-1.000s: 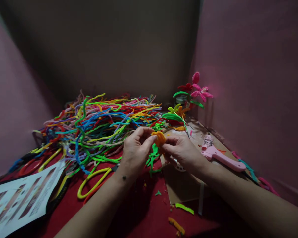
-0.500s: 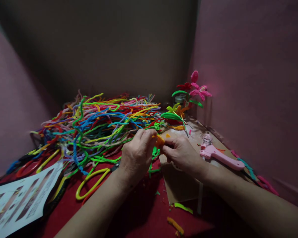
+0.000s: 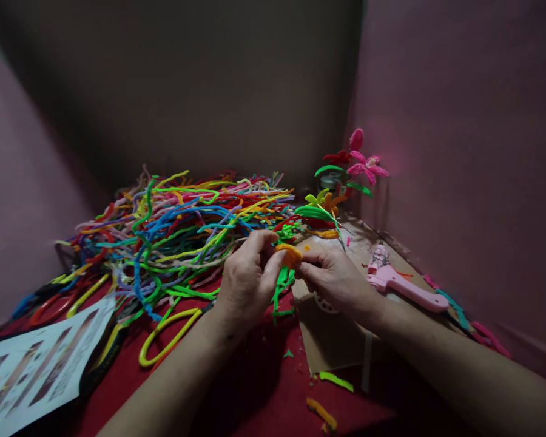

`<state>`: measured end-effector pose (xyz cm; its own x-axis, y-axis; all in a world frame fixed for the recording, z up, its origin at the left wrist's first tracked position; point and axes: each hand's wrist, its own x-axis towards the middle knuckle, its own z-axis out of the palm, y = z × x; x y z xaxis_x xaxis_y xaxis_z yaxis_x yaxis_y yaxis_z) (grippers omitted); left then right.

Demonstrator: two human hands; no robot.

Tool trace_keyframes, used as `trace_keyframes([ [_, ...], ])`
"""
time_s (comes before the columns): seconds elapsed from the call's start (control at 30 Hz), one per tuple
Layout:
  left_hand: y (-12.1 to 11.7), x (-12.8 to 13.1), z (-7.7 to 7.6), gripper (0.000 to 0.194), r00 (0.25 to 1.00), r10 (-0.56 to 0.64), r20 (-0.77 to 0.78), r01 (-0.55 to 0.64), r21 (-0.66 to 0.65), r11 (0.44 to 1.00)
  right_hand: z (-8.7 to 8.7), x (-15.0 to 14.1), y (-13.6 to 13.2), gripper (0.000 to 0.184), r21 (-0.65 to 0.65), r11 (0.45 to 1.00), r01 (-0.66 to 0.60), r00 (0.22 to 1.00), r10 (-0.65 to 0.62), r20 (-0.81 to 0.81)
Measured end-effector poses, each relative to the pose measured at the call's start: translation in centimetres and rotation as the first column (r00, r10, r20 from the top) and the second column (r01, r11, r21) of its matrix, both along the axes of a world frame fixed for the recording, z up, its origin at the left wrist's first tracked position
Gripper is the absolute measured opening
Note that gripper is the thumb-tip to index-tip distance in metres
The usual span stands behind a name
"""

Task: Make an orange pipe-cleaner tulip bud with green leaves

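Note:
My left hand [image 3: 247,279] and my right hand [image 3: 334,279] meet above a red cloth [image 3: 255,388]. Both pinch a small orange pipe-cleaner piece [image 3: 289,254] between thumbs and fingers. Green pipe-cleaner stems [image 3: 282,285] hang below the orange piece, between my hands. A big heap of pipe cleaners [image 3: 177,224] in many colours lies just behind my left hand.
A pink glue gun [image 3: 403,284] lies right of my right hand on a cardboard sheet [image 3: 332,340]. Finished pipe-cleaner flowers [image 3: 355,161] stand in the back right corner. Yellow-handled scissors [image 3: 168,334] and a printed paper sheet [image 3: 40,364] lie at the left. Scraps [image 3: 323,414] litter the cloth.
My hands stayed in place while the fingers reworked the orange piece; it was tucked lower half a second ago and now shows again between my fingertips.

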<state>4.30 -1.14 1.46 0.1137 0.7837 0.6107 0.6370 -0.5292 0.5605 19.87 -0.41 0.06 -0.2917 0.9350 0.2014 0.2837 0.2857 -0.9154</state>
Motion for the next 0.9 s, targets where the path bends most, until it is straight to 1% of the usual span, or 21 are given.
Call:
trace_keyframes([
  [0.07, 0.06, 0.00, 0.10, 0.011, 0.997, -0.010, 0.083, 0.018, -0.105, 0.994, 0.04, 0.02, 0.03, 0.022, -0.004, 1.000, -0.001, 1.000, 0.001, -0.005],
  [0.13, 0.13, -0.02, 0.15, 0.011, 0.991, -0.017, 0.136, 0.038, -0.160, 0.986, 0.03, 0.04, 0.07, 0.024, 0.005, 1.000, -0.009, 1.000, 0.009, 0.007],
  [0.23, 0.13, -0.03, 0.07, 0.011, 0.980, -0.026, 0.198, 0.065, -0.191, 0.979, -0.11, 0.04, 0.09, 0.023, -0.003, 1.000, -0.009, 1.000, 0.009, 0.022],
  [0.37, -0.01, 0.07, -0.18, 0.010, 0.969, -0.050, 0.242, 0.094, -0.172, 0.981, -0.32, 0.08, 0.14, 0.023, -0.090, 0.996, -0.026, 1.000, 0.024, -0.016],
  [0.43, -0.03, 0.14, -0.28, 0.009, 0.972, -0.062, 0.227, 0.099, -0.155, 0.983, -0.37, 0.15, 0.23, 0.023, -0.126, 0.991, -0.046, 0.998, 0.040, -0.047],
  [0.5, -0.01, 0.20, -0.33, 0.009, 0.976, -0.068, 0.209, 0.098, -0.137, 0.986, -0.39, 0.24, 0.33, 0.024, -0.128, 0.990, -0.054, 0.998, 0.048, -0.050],
  [0.57, 0.02, 0.23, -0.33, 0.014, 0.981, -0.067, 0.182, 0.090, -0.117, 0.989, -0.38, 0.32, 0.42, 0.025, -0.077, 0.996, -0.051, 0.999, 0.050, -0.011],
  [0.63, 0.02, 0.22, -0.31, 0.016, 0.988, -0.068, 0.142, 0.083, -0.100, 0.991, -0.36, 0.33, 0.46, 0.025, 0.002, 0.999, -0.044, 0.998, 0.044, 0.049],
  [0.73, -0.08, 0.15, -0.28, 0.007, 0.996, -0.067, 0.067, 0.070, -0.054, 0.996, -0.31, 0.25, 0.42, 0.025, 0.085, 0.996, -0.033, 0.993, 0.023, 0.116],
  [0.83, -0.25, 0.10, -0.22, 0.008, 0.998, -0.058, 0.000, 0.058, 0.005, 0.998, -0.23, 0.16, 0.37, 0.023, 0.107, 0.994, -0.015, 0.992, 0.001, 0.126],
  [0.9, -0.34, 0.09, -0.17, 0.009, 0.998, -0.049, -0.036, 0.050, 0.038, 0.998, -0.17, 0.10, 0.34, 0.021, 0.067, 0.998, 0.000, 0.997, -0.006, 0.083],
])
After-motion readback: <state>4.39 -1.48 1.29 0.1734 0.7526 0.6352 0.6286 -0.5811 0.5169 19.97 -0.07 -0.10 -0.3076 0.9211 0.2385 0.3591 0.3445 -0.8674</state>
